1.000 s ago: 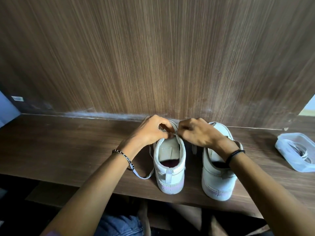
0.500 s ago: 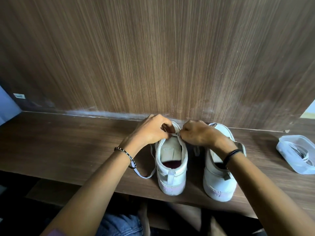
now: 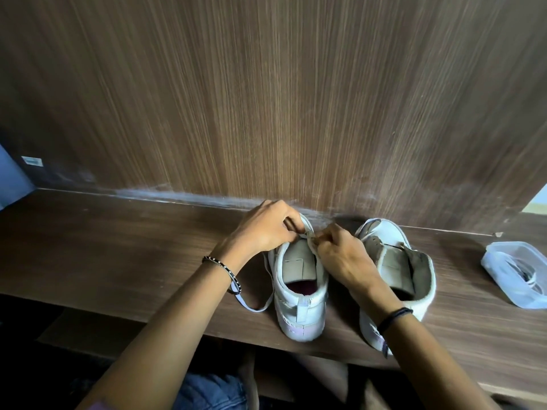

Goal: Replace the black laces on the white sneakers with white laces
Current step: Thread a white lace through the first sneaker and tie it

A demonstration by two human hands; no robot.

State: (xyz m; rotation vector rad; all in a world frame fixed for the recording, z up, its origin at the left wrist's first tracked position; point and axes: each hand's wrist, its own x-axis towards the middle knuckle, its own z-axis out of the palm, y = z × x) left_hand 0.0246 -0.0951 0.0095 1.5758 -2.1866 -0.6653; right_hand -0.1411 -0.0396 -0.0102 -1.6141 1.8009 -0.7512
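we thread a white lace point(image 3: 255, 306) at the front edge of the surface point(image 3: 118, 250).
our left hand point(image 3: 266, 229) and right hand point(image 3: 340, 257), fingers curled, both pinch the lace over the eyelets of the sneaker point(image 3: 299, 309), whose heel sits at the front edge. the lace's loose end trails left. the second sneaker point(image 3: 396, 261) stands just beside it, and a clear container point(image 3: 503, 261) lies towards the right edge.

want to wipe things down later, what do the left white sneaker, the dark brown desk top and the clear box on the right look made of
Left white sneaker: smooth leather-like upper, possibly synthetic; slight sheen at the heel.
Dark brown desk top: wood-grain laminate or veneer, matte; fine streaks.
Clear box: translucent plastic; contents show through.
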